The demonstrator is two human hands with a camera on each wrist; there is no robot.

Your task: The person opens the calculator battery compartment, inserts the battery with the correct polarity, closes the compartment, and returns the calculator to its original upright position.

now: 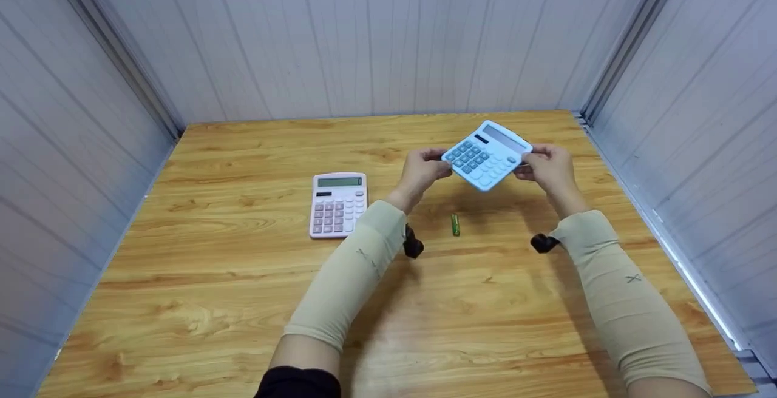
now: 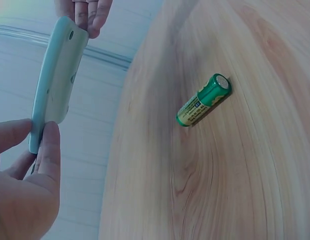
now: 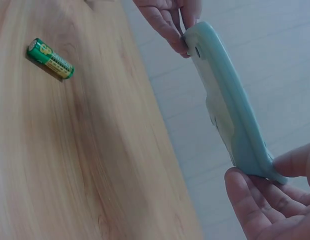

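Left hand [image 1: 422, 173] and right hand [image 1: 550, 168] pinch the blue calculator [image 1: 487, 156] at opposite edges, thumbs closed against fingers, the calculator tilted and clear of the table [image 1: 212, 301]. Lifting looks done; the green battery [image 1: 455, 225] lies loose on the tabletop below the grip, not yet picked up, and the pink calculator [image 1: 339, 205] rests left of it, in neither hand. Blue calculator's back too edge-on in wrist views to judge whether it's open.

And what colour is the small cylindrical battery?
The battery is green and gold, clearest in the left wrist view.
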